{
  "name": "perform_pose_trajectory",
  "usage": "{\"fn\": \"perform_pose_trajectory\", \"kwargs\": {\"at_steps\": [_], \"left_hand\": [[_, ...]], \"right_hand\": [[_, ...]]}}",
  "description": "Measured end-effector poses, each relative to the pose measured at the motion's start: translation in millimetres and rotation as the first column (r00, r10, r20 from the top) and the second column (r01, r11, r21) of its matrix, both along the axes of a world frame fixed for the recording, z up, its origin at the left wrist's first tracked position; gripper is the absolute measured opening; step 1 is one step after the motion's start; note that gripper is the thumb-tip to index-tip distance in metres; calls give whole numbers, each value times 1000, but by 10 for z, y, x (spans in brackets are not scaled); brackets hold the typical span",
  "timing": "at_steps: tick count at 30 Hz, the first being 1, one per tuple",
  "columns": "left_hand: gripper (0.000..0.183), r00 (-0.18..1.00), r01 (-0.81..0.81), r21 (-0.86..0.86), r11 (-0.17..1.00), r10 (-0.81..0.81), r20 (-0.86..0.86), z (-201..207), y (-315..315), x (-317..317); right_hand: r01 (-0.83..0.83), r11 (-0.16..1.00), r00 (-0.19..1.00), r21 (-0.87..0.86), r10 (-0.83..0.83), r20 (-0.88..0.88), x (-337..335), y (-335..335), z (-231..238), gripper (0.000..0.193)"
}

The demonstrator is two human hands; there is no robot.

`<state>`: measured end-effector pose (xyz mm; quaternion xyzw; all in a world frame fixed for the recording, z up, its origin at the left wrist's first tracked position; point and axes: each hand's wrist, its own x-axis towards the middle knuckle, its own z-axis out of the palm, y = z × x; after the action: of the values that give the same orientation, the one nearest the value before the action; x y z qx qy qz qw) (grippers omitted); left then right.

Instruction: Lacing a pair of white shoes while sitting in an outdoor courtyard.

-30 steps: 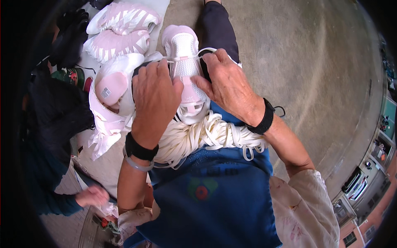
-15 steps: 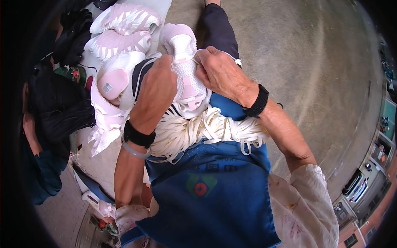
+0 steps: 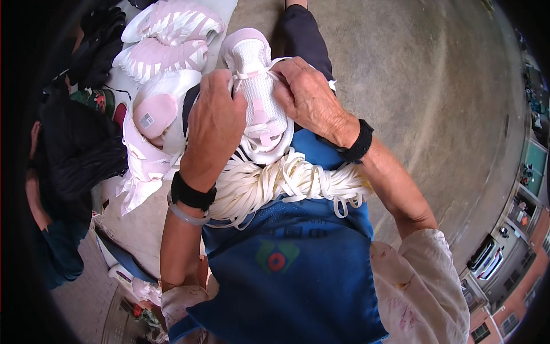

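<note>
A white and pale-pink sneaker [image 3: 258,103] rests on my lap, its toe pointing away from me. A white shoelace [image 3: 250,74] crosses its tongue near the toe end. On the shoe's left side, my left hand [image 3: 213,123] is closed with thumb and fingers pinched on the lace. My right hand [image 3: 312,97] is closed at the right edge, fingers curled around the lace's other side; the fingertips are partly hidden. A thick bundle of cream-white shoelaces [image 3: 286,180] lies across my lap below the shoe, on the blue apron [image 3: 292,252].
More pink and white shoes [image 3: 166,43] lie to the left on a pale surface, beside a shoe with a pink insole [image 3: 154,114]. At the far left sits another person in dark clothing [image 3: 66,229], bare forearm showing. Concrete floor [image 3: 412,114] stretches to the right.
The lace now shows as a band across the tongue. My left hand has shifted slightly down and left, and my right fingers have spread lower along the shoe's edge.
</note>
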<state>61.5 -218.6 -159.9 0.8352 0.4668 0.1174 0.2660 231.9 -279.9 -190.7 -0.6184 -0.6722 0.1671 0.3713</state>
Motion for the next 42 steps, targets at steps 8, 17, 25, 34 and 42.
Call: {"fn": "perform_pose_trajectory", "kwargs": {"at_steps": [8, 17, 25, 34, 42], "left_hand": [[15, 947, 125, 130, 984, -158, 281, -92, -22, 157], [15, 978, 128, 85, 988, -140, 152, -54, -94, 250], [11, 988, 133, 57, 989, -137, 74, -55, -3, 185], [18, 947, 117, -155, 981, -63, 316, -70, 90, -110], [38, 867, 186, -73, 980, -128, 482, -179, 100, -154]], "right_hand": [[-79, 995, 997, -67, 78, -11, 62, -16, -28, 17], [-4, 994, 999, -109, -1, -47, -27, -116, 25, 23], [31, 987, 992, -155, -50, -120, -77, -143, 162, 20], [-141, 982, 962, 129, 105, 253, -132, 89, 193, 21], [-443, 896, 857, -21, 417, -302, -280, -87, 732, 12]]}}
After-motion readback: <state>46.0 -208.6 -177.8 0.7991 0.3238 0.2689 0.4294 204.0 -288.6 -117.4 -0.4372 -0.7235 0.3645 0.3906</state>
